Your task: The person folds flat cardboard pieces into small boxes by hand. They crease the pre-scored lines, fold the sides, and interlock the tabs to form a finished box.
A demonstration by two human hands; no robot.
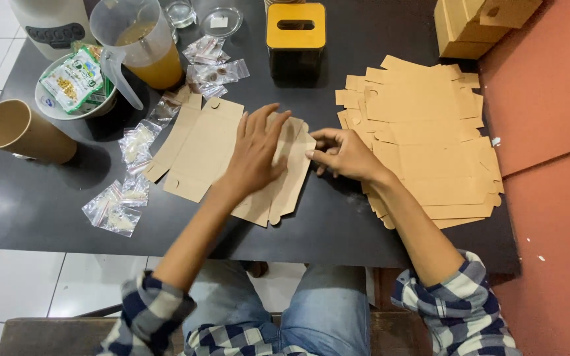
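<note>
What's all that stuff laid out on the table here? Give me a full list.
Table: one, black, fills the middle of the view.
Flat box blank: one, brown card, table centre, under both hands.
Stack of blanks: one pile, brown, right side.
Folded boxes: a few, brown, top right corner.
Tissue box: one, yellow top and dark body, top centre.
Pitcher: one, clear with orange liquid, top left.
Bowl: one, white, holding snack packets, left.
Paper cup: one, brown, on its side, far left.
Small bags: several, clear, scattered left of the blank.
Left hand: pressing flat on the blank.
Right hand: pinching the blank's right edge.
</note>
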